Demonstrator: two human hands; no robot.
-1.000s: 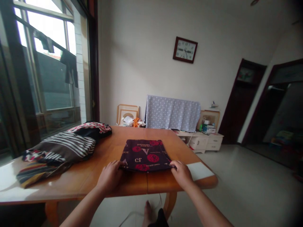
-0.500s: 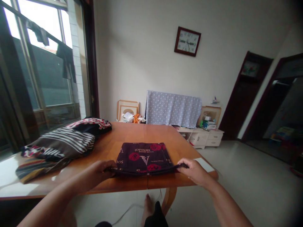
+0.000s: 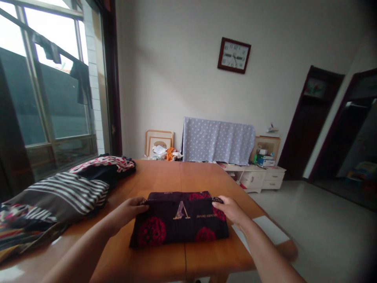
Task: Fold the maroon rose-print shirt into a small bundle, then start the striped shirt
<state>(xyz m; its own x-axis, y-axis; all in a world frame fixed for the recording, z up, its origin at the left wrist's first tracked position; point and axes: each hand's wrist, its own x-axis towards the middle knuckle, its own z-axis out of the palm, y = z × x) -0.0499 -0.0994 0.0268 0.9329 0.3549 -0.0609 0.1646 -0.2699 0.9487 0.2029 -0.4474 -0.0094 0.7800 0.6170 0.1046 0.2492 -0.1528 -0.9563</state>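
On my feed, the dark printed cloth (image 3: 176,228) sits at the near side of the bench (image 3: 156,175), folded, red round patches and pale lettering showing. Left hand (image 3: 132,212): fingers pinched together, clamped on the left end of the cloth's held edge. Right hand (image 3: 231,210): same, clamped on the right end.

Changes — half a second ago I had that edge down at the near side of the cloth, hands spread wider. Now both hands are closer together and the edge is up near the cloth's far side; a near layer with a big letter and two red patches faces me, only a strip of far layer showing behind. Can't tell whether the held edge rests on the layer below or is lifted off it.

Clothes pile (image 3: 67,192), striped piece on top, stays on the left of the bench — now cut by the frame edge. White sheet (image 3: 272,230) still on the bench's right corner, right forearm (image 3: 262,247) crossing in front. Foot seen below the bench earlier is out of view. Beyond the bench: spotted cover (image 3: 218,140) and white cabinet (image 3: 262,179), both unchanged.
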